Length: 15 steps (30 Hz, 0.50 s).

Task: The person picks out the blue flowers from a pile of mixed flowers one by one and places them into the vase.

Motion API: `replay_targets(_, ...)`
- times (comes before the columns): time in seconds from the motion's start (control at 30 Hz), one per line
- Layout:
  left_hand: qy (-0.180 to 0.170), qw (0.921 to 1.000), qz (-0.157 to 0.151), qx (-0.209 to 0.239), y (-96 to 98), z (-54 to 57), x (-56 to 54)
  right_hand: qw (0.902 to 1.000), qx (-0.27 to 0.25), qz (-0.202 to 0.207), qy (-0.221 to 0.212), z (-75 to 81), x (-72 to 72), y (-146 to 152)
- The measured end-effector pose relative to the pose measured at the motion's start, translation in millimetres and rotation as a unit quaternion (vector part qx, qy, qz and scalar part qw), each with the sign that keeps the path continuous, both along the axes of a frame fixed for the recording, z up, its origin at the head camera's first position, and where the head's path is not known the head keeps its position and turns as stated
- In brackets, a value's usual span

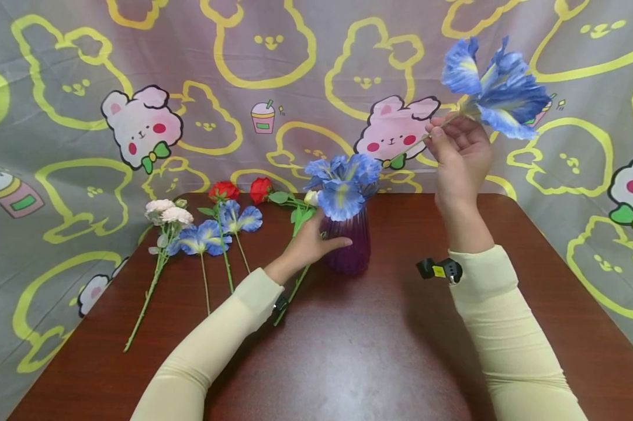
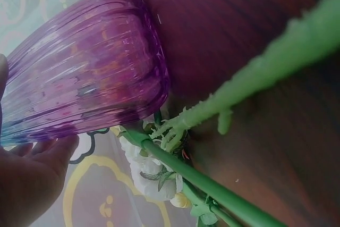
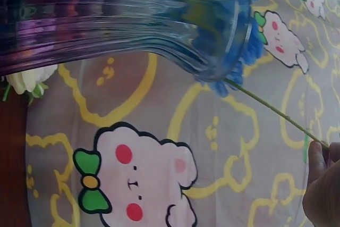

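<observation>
Cloth printed with rabbits hangs behind the brown table, where I see the purple vase standing upright, blue blooms crowding above it and the left hand curled round its side. Higher up, the long-stemmed blue flower is pinched near its top by the right hand; its thin stem slants down toward the vase's rim, though whether it sits inside I can't tell.
</observation>
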<state>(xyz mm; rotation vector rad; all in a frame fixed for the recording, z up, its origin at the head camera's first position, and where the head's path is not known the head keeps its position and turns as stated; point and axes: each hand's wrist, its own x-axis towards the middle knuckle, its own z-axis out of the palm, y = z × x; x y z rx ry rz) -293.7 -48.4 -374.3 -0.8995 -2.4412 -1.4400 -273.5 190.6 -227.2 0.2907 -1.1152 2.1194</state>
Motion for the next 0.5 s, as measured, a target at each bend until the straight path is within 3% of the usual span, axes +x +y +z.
replay_targets(0.5,-0.004,1.0000,-0.002,0.002,-1.0,-0.6,-0.2,0.9982,0.026,0.025,-0.048,-23.4,-15.0,-20.3)
